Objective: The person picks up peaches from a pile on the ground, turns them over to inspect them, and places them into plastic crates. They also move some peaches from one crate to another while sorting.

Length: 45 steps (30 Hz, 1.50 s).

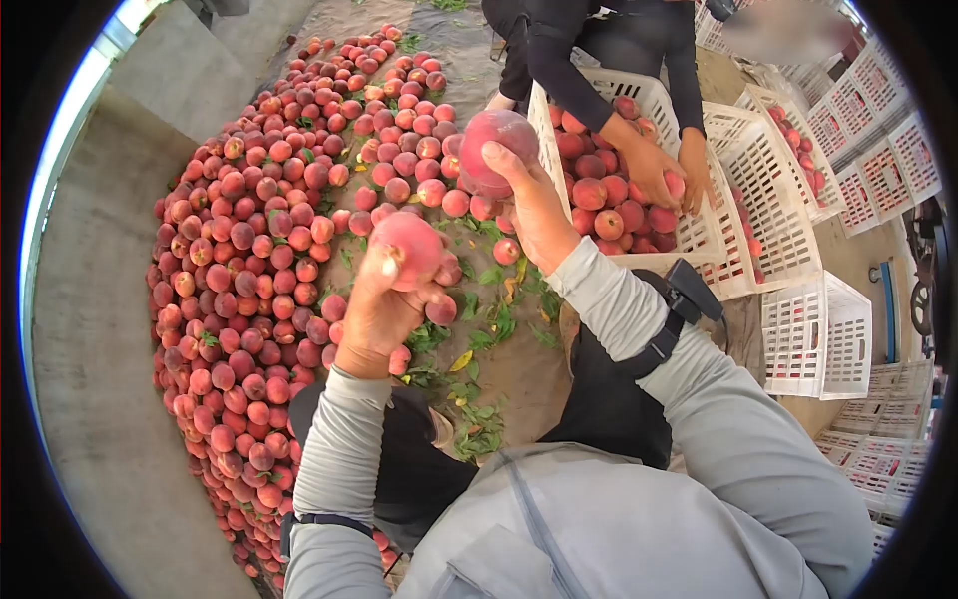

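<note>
Two peaches are raised above the floor heap [259,250]: the left hand [374,309] grips one peach [407,248], the right hand [539,215] grips a larger peach [496,150]. Both are round, showing no clear long axis or heading.

There is one view only, from the camera on my head, looking forward and steeply down through a fisheye lens (dark corners ring the picture). It sits close above my grey long-sleeved arms [699,399] and reaches out to the heap of red peaches [259,260] on the ground.
</note>
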Available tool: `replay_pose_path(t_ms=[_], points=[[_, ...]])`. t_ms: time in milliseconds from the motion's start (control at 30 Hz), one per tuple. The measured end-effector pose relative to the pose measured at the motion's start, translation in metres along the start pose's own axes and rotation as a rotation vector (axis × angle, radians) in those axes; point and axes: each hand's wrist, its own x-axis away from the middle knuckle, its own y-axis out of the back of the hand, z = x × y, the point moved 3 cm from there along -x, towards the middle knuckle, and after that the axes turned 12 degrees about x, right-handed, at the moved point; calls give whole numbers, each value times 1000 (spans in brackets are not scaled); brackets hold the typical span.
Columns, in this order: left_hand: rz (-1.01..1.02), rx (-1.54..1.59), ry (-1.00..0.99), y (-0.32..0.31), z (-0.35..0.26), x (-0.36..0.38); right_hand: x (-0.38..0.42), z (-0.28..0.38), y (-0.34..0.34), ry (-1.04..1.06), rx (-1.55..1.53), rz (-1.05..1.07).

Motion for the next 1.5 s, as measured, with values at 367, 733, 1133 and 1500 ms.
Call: replay_pose_path(t_ms=[367, 733, 1133, 1500], points=[[-172, -44, -647, 43, -133, 65, 13, -155, -22, -376, 289, 216], [-576, -234, -718, 67, -142, 103, 95, -330, -77, -674, 1380, 375], [-698, -164, -766, 100, -158, 119, 83, -362, -80, -290, 1675, 266], [-412, -980, -630, 57, -66, 74, 63, -65, -151, -427, -542, 617]])
